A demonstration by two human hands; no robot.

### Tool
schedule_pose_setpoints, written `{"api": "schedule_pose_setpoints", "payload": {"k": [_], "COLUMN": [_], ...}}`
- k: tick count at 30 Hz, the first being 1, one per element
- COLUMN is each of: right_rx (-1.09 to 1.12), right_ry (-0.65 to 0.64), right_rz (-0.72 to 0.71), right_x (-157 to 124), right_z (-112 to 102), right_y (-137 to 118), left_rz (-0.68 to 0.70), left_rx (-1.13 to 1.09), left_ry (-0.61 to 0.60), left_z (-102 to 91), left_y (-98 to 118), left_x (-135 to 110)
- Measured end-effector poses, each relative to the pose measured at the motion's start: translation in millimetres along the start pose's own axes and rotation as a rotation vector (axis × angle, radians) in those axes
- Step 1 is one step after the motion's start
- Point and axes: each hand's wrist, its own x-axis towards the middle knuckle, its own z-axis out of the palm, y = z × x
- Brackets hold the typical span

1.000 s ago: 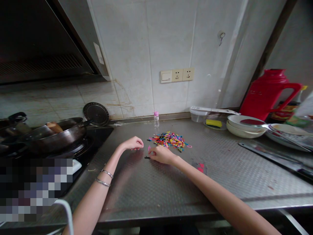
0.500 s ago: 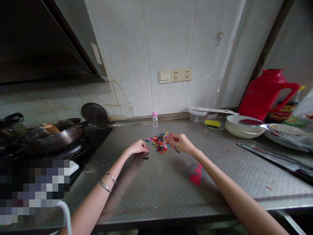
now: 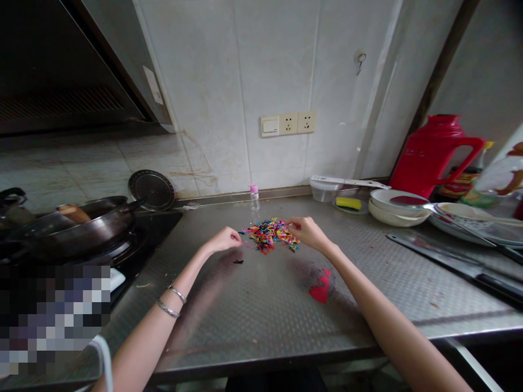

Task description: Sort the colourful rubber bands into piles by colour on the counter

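Observation:
A heap of small, many-coloured rubber bands lies loosely on the metal counter. My left hand is just left of the heap, low over the counter, thumb and fingers pinched together. Anything between those fingertips is too small to name; a pink bit lies close by. At the heap's right edge is my right hand, its fingers also closed at the tips, and what they hold is hidden. One black band lies apart, nearer me. Behind the heap stands a small clear bottle with a pink cap.
On the left, a pan sits on the stove. To the right are a yellow sponge, stacked bowls, a knife and a red thermos. A red patch marks the counter.
My left hand has drawn slightly away from the heap, and more of the heap's right side shows beside my right hand. The whole view has shifted a little.

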Motion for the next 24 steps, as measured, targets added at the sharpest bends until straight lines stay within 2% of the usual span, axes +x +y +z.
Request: {"api": "schedule_pose_setpoints", "payload": {"k": [3,7,10,15,24], "right_rx": [-0.027,-0.054,-0.054,-0.076,-0.106], "right_ry": [-0.023,-0.041,-0.062,-0.104,-0.136], "right_rz": [0.003,-0.007,-0.029,-0.027,-0.038], "right_x": [-0.5,-2.6,-3.9,-4.7,-6.2], "right_z": [1.0,3.3,4.7,4.8,4.2], "right_y": [-1.4,-3.8,-5.0,-8.0,-12.3], "left_rz": [0.065,0.103,0.114,0.099,0.100], "left_rx": [-0.043,-0.017,0.010,0.014,-0.037], "left_ry": [-0.091,-0.234,-0.294,-0.336,-0.338], "left_z": [3.7,21.6,34.5,39.3,39.4], "left_y": [14.9,30.1,35.5,37.6,39.9], "left_x": [-3.1,-5.7,-6.5,-6.8,-8.7]}}
